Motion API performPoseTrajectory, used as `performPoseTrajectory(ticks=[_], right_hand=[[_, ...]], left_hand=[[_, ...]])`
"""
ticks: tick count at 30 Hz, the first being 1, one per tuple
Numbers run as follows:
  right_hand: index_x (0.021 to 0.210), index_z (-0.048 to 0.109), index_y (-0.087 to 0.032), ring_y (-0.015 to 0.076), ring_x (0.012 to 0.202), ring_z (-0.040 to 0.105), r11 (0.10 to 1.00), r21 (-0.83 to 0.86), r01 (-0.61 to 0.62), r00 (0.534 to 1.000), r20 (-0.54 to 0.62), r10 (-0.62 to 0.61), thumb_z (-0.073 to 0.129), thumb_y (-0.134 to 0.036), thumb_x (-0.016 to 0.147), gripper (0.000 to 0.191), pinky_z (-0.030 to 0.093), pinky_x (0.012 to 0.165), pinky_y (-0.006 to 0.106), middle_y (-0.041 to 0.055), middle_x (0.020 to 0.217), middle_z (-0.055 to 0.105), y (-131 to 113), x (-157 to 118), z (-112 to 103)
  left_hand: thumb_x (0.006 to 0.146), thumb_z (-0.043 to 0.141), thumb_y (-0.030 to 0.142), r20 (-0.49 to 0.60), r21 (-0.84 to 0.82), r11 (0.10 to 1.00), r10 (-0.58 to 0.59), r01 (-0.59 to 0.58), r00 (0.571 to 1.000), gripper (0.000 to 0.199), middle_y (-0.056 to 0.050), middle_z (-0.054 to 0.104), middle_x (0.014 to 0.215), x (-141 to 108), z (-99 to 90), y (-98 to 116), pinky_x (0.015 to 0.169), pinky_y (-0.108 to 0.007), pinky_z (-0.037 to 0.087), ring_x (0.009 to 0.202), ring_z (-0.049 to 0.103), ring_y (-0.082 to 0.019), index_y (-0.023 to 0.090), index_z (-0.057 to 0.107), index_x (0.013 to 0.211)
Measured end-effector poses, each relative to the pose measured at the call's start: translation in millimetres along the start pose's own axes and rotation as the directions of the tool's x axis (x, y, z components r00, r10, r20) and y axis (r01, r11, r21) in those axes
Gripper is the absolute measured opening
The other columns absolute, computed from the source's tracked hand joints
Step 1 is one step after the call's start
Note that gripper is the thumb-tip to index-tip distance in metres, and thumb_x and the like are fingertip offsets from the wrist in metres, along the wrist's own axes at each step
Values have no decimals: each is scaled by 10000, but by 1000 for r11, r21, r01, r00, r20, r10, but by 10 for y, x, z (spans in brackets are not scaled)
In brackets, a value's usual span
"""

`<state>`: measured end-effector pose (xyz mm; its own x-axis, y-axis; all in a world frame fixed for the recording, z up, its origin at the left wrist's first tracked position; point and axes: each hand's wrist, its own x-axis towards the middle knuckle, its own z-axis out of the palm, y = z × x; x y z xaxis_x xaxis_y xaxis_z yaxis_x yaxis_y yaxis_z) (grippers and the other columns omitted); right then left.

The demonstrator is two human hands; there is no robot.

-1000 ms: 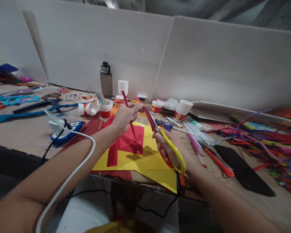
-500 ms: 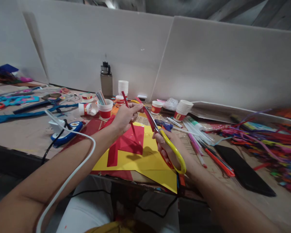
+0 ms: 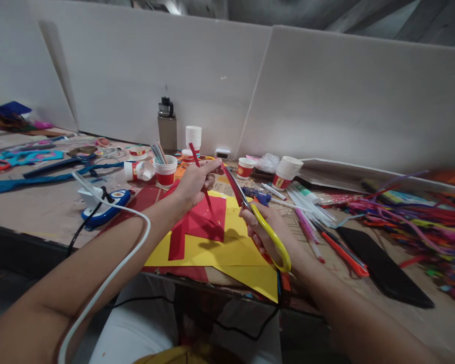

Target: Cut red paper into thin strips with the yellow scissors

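My left hand [image 3: 197, 183] is closed on a thin red paper strip [image 3: 211, 208], which sticks out above and below the fingers. Its index finger reaches toward the tips of the scissors [image 3: 269, 232]. My right hand [image 3: 263, 222] grips these scissors by their yellow handle, blades pointing up and to the left. Red paper [image 3: 233, 186] lies along the blades; I cannot tell if it is between them. Beneath the hands, a red paper sheet [image 3: 207, 225] and a wider red strip [image 3: 177, 245] rest on yellow paper [image 3: 231, 253].
Paper cups [image 3: 165, 174] stand behind, one holding sticks, near a bottle [image 3: 167, 126]. On the left are a blue power strip [image 3: 108, 212] and a white cable [image 3: 132, 247]. To the right lie glue sticks, markers, a red cutter [image 3: 343, 253], a black phone [image 3: 387, 268] and pipe cleaners [image 3: 420, 222].
My left index finger has stretched out toward the scissor tips, and the red end that showed above the fingertips no longer shows there. My right hand has hardly moved.
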<state>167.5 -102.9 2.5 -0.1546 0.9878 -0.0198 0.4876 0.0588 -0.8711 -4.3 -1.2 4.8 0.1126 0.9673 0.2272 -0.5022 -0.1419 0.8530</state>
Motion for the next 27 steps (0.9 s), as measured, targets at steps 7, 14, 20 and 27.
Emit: performPoseTrajectory(ticks=[7, 14, 20, 27], right_hand=[[805, 425, -214, 50, 376, 372, 995, -55, 79, 996, 38, -77, 479, -505, 840, 298, 311, 315, 153, -62, 588, 416, 90, 36, -47], [833, 433, -202, 51, 430, 392, 980, -66, 188, 977, 113, -180, 462, -504, 870, 306, 343, 377, 167, -45, 638, 449, 154, 95, -111], [826, 426, -210, 56, 428, 398, 986, -65, 154, 985, 83, -148, 411, -565, 877, 359, 357, 371, 173, -42, 643, 459, 160, 98, -80], [828, 429, -213, 60, 423, 387, 989, -70, 128, 990, 69, -123, 420, -557, 868, 347, 352, 364, 172, -44, 621, 450, 174, 113, -55]], left_hand=[[700, 696, 233, 2, -20, 1000, 8, -8, 1000, 194, 80, 404, 468, 36, -25, 10, 366, -186, 138, 348, 235, 3, 134, 534, 656], [674, 724, 255, 18, -17, 999, 28, -27, 999, 229, 69, 471, 513, 14, -11, -18, 366, -180, 137, 338, 261, 10, 126, 535, 680], [680, 729, 276, 19, 25, 997, 66, -66, 998, 253, 67, 467, 511, -22, 27, -45, 373, -181, 149, 350, 263, 7, 129, 523, 680], [700, 720, 265, -38, 31, 996, 81, -80, 996, 255, 77, 429, 487, -60, 88, -47, 375, -173, 164, 352, 258, 5, 139, 499, 671]])
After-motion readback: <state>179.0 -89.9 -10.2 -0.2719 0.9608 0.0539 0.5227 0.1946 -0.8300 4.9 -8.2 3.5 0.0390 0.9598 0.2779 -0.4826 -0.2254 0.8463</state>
